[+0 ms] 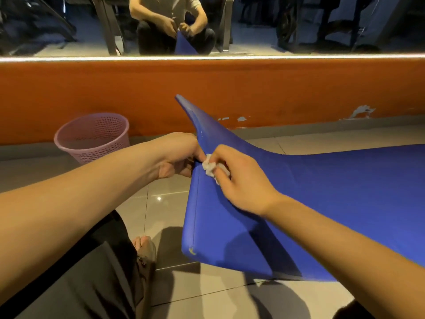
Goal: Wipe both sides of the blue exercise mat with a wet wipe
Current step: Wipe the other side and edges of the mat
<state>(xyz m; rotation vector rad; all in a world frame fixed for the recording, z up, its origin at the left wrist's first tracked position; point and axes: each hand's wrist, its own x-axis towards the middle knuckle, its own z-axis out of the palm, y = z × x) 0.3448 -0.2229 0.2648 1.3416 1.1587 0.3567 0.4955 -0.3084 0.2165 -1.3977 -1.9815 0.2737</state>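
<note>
In the head view, the blue exercise mat (322, 192) lay on the tiled floor (161, 203), with its near end lifted; its right part was cut off by the frame. The left hand (177, 155) gripped the raised edge, its fingertips hidden behind the mat. The right hand (239, 180) pinched a crumpled wet wipe (209, 168) against the mat, just beside the left hand. A pink basket (92, 137) stood near the orange wall (276, 88).
</note>
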